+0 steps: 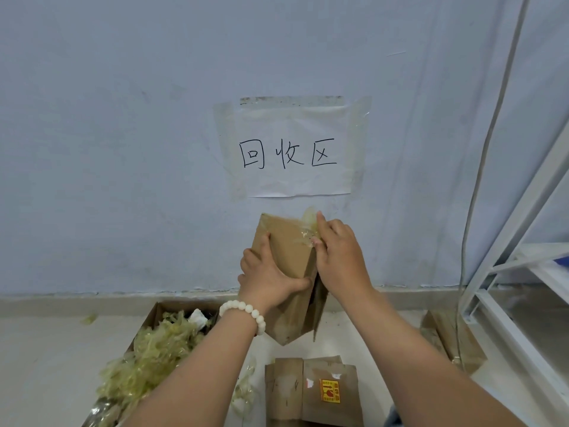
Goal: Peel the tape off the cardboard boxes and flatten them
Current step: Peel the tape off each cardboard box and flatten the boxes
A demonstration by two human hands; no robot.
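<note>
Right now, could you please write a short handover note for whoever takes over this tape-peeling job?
Left hand grips the raised cardboard box by its lower left edge. Right hand pinches the clear tape, lifted at the box's top right corner but stuck lower down.
Peeled tape scraps fill the open carton on the floor, left. Flattened cardboard lies below the hands; more cardboard sits by the white rack.
Left to do: finish peeling this strip, then flatten the box.
</note>
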